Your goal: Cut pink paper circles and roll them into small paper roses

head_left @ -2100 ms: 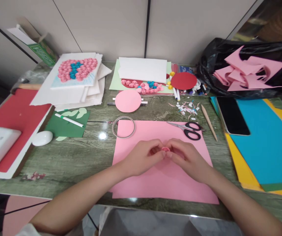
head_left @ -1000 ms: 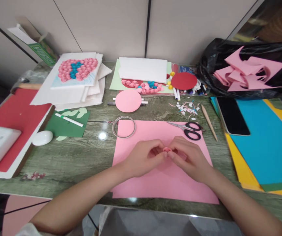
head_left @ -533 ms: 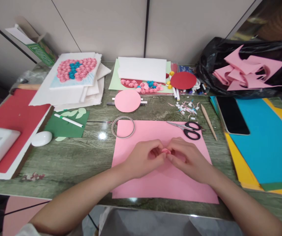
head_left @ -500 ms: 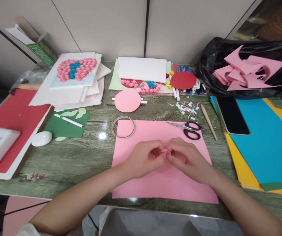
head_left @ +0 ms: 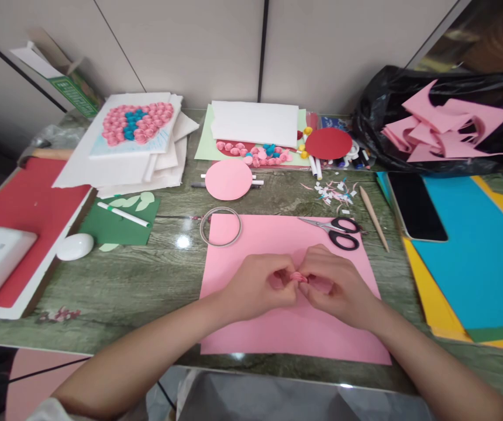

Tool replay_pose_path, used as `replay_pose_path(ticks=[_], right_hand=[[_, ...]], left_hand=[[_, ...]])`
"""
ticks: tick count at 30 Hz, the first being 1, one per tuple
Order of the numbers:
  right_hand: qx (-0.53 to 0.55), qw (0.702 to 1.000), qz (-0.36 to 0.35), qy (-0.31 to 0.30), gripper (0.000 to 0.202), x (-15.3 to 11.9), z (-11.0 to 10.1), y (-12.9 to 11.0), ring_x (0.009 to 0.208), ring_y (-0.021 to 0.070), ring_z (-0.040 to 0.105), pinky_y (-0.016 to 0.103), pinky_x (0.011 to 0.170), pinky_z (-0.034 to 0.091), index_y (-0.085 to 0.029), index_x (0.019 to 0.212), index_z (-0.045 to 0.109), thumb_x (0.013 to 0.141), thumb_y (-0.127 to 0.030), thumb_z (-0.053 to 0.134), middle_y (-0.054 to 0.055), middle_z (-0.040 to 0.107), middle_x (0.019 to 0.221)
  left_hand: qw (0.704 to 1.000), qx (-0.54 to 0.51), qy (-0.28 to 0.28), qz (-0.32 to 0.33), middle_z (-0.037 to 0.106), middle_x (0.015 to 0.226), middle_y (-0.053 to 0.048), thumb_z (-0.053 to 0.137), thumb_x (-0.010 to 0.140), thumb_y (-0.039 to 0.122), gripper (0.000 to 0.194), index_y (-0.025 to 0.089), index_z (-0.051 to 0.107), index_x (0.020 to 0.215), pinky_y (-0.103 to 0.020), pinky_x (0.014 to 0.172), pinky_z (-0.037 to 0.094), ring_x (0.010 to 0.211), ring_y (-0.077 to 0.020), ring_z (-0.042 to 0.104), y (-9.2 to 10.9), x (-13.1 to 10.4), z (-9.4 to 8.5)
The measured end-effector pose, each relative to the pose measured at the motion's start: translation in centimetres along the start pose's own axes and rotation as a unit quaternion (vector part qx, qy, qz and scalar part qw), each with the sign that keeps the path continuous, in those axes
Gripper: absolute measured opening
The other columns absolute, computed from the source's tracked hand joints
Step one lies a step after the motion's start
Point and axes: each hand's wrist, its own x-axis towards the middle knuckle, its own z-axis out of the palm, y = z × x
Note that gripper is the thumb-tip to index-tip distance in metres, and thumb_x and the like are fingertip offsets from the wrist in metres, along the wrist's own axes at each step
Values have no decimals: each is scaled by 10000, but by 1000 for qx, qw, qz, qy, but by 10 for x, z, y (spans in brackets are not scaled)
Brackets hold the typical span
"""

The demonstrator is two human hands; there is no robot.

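Observation:
Between the fingertips of my left hand and my right hand is a small rolled pink paper flower. Both hands pinch it from either side, hiding part of it. They are over a large pink paper sheet on the table. Black-handled scissors lie on the sheet's far right corner, just beyond my right hand. A roll of clear tape rests across the far left corner. Behind it, a pink paper circle lies on top of several pens.
A picture covered with pink and blue paper flowers tops a stack at the back left. On the right are a wooden stick, a phone and blue paper. A black bag holds pink scraps.
My fingers have shifted slightly around the pink paper flower, which sits a little lower and turned between them. Nothing on the table has been moved.

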Motion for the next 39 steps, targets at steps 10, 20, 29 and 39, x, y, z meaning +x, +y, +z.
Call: replay_pose_path(ticks=[10, 20, 29, 39], right_hand=[[26, 997, 66, -16, 194, 3, -6, -3, 654, 145, 477, 283, 649, 356, -200, 705, 495, 884, -276, 487, -4, 526, 662], [20, 998, 47, -32, 242, 2, -4, 0, 631, 134, 463, 274, 636, 342, -190, 688, 491, 911, -270, 444, -9, 510, 641], [5, 1000, 21, 7, 210, 2, -3, -1, 588, 118, 435, 260, 595, 324, -187, 676, 483, 884, -215, 478, -28, 465, 593], [-36, 996, -15, 75, 165, 1, 5, 1, 587, 136, 426, 282, 595, 326, -186, 678, 538, 840, -205, 512, -18, 467, 563]], left_hand=[[997, -81, -15, -10, 625, 800, -11, 495, 850, 302, 172, 150, 570, 822, -216, 703, 413, 749, -116, 548, 7, 2, -4], [994, -99, -49, -24, 555, 710, 13, 505, 843, 295, 192, 138, 571, 754, -209, 629, 363, 675, -96, 466, 1, 3, -5], [999, -30, -17, -17, 579, 685, 20, 511, 816, 238, 149, 139, 595, 744, -203, 617, 363, 650, -92, 476, 3, 2, -1], [1000, -11, 11, -6, 588, 678, 23, 536, 771, 217, 95, 149, 576, 719, -202, 624, 384, 654, -99, 486, 2, 1, 2]])
